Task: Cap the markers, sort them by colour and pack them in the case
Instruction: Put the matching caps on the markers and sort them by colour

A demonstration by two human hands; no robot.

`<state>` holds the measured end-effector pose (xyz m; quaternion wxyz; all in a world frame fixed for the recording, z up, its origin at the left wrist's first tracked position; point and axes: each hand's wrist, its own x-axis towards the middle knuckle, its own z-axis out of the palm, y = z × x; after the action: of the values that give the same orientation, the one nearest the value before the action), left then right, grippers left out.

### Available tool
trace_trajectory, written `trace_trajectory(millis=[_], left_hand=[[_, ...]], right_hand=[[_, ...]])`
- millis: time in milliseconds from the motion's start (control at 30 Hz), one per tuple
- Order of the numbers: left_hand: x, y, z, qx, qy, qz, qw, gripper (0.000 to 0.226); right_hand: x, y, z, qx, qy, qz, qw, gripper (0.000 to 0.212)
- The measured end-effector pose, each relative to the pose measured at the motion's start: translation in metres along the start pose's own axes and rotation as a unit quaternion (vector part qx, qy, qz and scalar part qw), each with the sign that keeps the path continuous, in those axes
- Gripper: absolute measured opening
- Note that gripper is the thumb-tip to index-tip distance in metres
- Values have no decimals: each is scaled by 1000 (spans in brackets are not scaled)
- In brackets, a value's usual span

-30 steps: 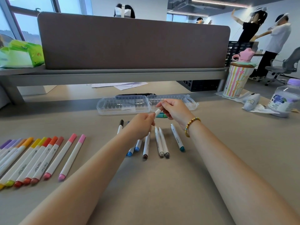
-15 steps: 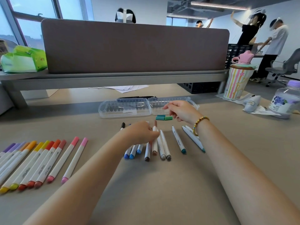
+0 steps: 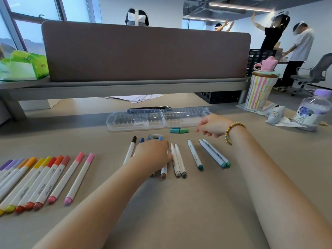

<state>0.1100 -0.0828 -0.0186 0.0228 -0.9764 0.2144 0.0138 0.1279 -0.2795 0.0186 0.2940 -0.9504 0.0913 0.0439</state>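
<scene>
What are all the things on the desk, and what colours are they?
capped markers: about eleven, purple through orange to pink, row at left
loose markers: about ten, teal, grey, brown, blue, black, middle
loose caps: three teal, before the case
case: one, clear, open, behind the markers
striped cup: one, pastel with pink lid, right
bottle: one, clear with purple cap, far right
tissue pack: one, green, shelf at left
left hand: rests on the middle markers
right hand: fingers curled, near the teal caps, holds nothing visible
</scene>
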Motion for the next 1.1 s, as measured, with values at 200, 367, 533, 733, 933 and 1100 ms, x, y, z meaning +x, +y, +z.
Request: trace_trajectory(millis=[200, 367, 533, 733, 933, 1100], left_hand=[[12, -5, 7, -109, 75, -25, 991, 42], [17, -16, 11, -189, 95, -35, 977, 32], [18, -25, 8, -286, 79, -51, 954, 28], [19, -29, 0, -436, 63, -57, 896, 27], [12, -24, -13, -571, 5, -37, 820, 29], [14, -28, -14, -581, -5, -44, 813, 20]], right_hand=[[-12, 5, -6, -132, -41, 29, 990, 24], [-9, -17, 23, -238, -69, 3, 969, 32], [-3, -20, 39, -246, -57, 17, 967, 21], [-3, -25, 25, 99, -90, 48, 990, 19], [0, -42, 32, 330, -53, -6, 943, 22], [10, -45, 45, 306, -5, -46, 951, 24]])
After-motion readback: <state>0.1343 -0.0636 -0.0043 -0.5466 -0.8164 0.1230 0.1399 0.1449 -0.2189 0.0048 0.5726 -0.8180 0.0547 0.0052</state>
